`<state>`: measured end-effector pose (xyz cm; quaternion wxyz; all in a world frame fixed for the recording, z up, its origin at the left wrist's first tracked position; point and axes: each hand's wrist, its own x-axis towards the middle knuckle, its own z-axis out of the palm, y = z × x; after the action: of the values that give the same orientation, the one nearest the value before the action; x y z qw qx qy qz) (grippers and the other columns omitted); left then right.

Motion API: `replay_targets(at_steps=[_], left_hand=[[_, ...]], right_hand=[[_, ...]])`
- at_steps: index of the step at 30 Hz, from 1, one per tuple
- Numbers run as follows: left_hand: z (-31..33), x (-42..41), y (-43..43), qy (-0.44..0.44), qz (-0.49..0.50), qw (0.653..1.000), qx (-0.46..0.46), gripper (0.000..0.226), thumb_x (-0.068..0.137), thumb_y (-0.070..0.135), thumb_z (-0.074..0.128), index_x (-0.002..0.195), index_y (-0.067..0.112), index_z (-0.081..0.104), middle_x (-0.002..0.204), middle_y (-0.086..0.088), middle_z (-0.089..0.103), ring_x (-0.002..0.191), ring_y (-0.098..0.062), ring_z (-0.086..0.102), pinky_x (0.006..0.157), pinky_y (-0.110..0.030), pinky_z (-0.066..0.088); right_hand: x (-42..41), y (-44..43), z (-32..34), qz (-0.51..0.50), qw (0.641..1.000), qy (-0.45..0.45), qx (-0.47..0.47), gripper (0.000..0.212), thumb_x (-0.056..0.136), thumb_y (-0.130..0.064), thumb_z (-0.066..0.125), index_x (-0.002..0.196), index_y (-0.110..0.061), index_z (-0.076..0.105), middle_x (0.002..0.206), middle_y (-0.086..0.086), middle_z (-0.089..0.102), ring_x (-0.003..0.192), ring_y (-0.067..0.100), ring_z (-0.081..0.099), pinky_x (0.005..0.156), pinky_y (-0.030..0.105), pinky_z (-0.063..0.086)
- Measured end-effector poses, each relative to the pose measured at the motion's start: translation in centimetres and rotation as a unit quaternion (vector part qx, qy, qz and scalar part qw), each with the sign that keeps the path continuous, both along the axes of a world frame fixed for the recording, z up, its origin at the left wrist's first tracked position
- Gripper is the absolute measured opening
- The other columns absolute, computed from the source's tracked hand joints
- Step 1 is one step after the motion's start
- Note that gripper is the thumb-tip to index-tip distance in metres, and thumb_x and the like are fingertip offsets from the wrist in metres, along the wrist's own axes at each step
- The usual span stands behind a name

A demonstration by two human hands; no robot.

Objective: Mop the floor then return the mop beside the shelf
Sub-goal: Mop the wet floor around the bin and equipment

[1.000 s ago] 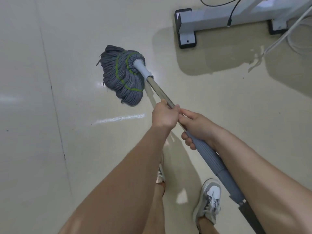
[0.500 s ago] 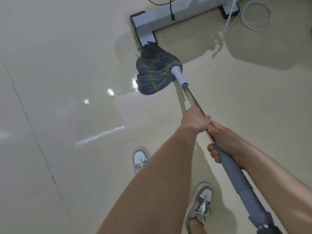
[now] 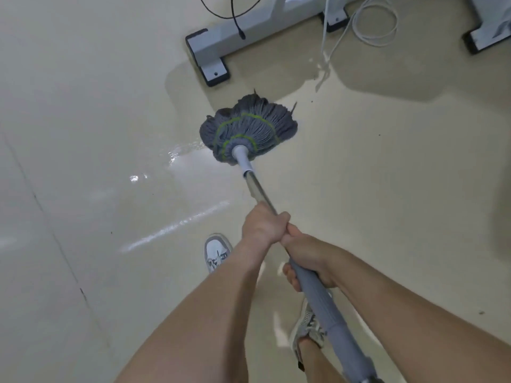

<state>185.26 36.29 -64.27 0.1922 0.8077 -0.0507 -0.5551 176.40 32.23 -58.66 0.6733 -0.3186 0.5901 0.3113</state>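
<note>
Head view, left to right: wet streaks shine on the cream floor [image 3: 83, 161]; the grey mop [image 3: 246, 131] presses the floor just before a white frame foot [image 3: 213, 64]; left hand [image 3: 262, 225] and right hand [image 3: 307, 258] both clench its handle, touching.

An office or lab: glossy cream floor [image 3: 83, 134], white metal desk foot [image 3: 210, 55] (loose cables [image 3: 367, 29] trailing).

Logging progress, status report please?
Left hand and right hand both grip the mop. Mop head on wet floor. Ahead: frame foot, white cable.
</note>
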Motion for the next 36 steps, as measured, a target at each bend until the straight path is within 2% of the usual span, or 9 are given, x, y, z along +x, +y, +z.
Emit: replay_targets(at_steps=[2,5,7,12,15,18,24,31,36], left_hand=[[-0.3,0.9,2.8,-0.019,0.033,0.999,0.018,0.036,0.08,0.03,0.059,0.107,0.006,0.062,0.107,-0.014,0.07,0.1,-0.033,0.066,0.089,-0.039,0.055],[-0.6,0.9,6.1,-0.057,0.057,0.996,0.049,0.028,0.081,0.027,0.059,0.096,0.004,0.063,0.096,-0.015,0.069,0.092,-0.033,0.066,0.082,-0.036,0.053],[-0.6,-0.8,7.1,-0.062,0.066,0.994,0.06,0.02,0.081,0.025,0.059,0.085,0.005,0.058,0.086,-0.013,0.065,0.083,-0.032,0.062,0.076,-0.035,0.051],[-1.1,-10.3,5.4,-0.047,0.044,0.996,0.055,0.037,0.084,0.025,0.057,0.111,0.0,0.063,0.107,-0.019,0.071,0.103,-0.035,0.066,0.09,-0.039,0.054],[-0.7,-17.1,2.3,-0.016,0.019,0.999,0.026,0.043,0.084,0.027,0.057,0.119,0.002,0.06,0.114,-0.019,0.07,0.107,-0.035,0.066,0.091,-0.037,0.054],[0.3,-23.6,-0.7,0.019,-0.011,1.0,-0.001,0.044,0.085,0.027,0.056,0.122,0.003,0.056,0.116,-0.018,0.068,0.109,-0.034,0.064,0.09,-0.035,0.053],[2.6,-33.7,-3.3,0.105,-0.081,0.991,0.008,0.053,0.086,0.022,0.053,0.134,0.004,0.039,0.122,-0.018,0.062,0.112,-0.034,0.061,0.089,-0.035,0.05],[2.4,-32.6,-0.7,0.106,-0.065,0.992,0.015,0.047,0.086,0.026,0.055,0.128,0.005,0.046,0.124,-0.016,0.062,0.116,-0.035,0.059,0.094,-0.04,0.051],[1.9,-28.7,2.4,0.078,-0.032,0.996,0.006,0.046,0.09,0.028,0.054,0.129,0.005,0.046,0.127,-0.015,0.061,0.117,-0.033,0.058,0.087,-0.033,0.045]], right_hand=[[1.1,2.1,-0.7,0.033,0.999,-0.022,0.003,0.032,0.104,-0.035,0.032,0.135,-0.043,0.037,0.058,0.005,0.044,0.036,0.011,0.043,0.034,0.018,0.041],[1.3,5.1,-1.5,0.105,0.991,-0.077,-0.04,0.038,0.106,-0.025,0.03,0.143,-0.024,0.036,0.074,0.004,0.049,0.027,0.003,0.046,0.026,0.012,0.033],[-0.4,5.9,-2.0,0.086,0.991,-0.089,-0.053,0.037,0.106,-0.017,0.029,0.142,-0.014,0.038,0.083,0.009,0.052,0.022,0.002,0.043,0.024,0.013,0.03],[-10.2,3.5,-2.0,0.085,0.996,-0.024,-0.011,0.028,0.102,-0.041,0.034,0.127,-0.039,0.047,0.07,0.007,0.05,0.032,0.01,0.04,0.035,0.015,0.036],[-17.3,1.4,-0.6,0.075,0.995,-0.045,-0.052,0.032,0.103,-0.039,0.035,0.133,-0.035,0.046,0.051,0.009,0.045,0.032,0.015,0.04,0.033,0.017,0.035],[-23.7,-1.0,0.8,0.054,0.995,-0.007,-0.081,0.029,0.102,-0.043,0.036,0.125,-0.035,0.051,0.05,0.01,0.046,0.035,0.017,0.039,0.036,0.019,0.036],[-33.7,-2.3,3.8,-0.046,0.993,0.099,-0.051,0.032,0.101,-0.05,0.036,0.131,-0.044,0.045,0.05,0.01,0.044,0.034,0.016,0.038,0.038,0.017,0.036],[-31.8,0.7,4.4,-0.036,0.996,0.068,-0.036,0.024,0.099,-0.052,0.036,0.122,-0.045,0.041,0.051,0.009,0.042,0.036,0.016,0.039,0.039,0.021,0.039],[-27.7,3.0,3.6,0.033,0.998,0.036,-0.029,0.03,0.102,-0.044,0.037,0.131,-0.038,0.038,0.05,0.007,0.046,0.037,0.015,0.043,0.039,0.022,0.044]])
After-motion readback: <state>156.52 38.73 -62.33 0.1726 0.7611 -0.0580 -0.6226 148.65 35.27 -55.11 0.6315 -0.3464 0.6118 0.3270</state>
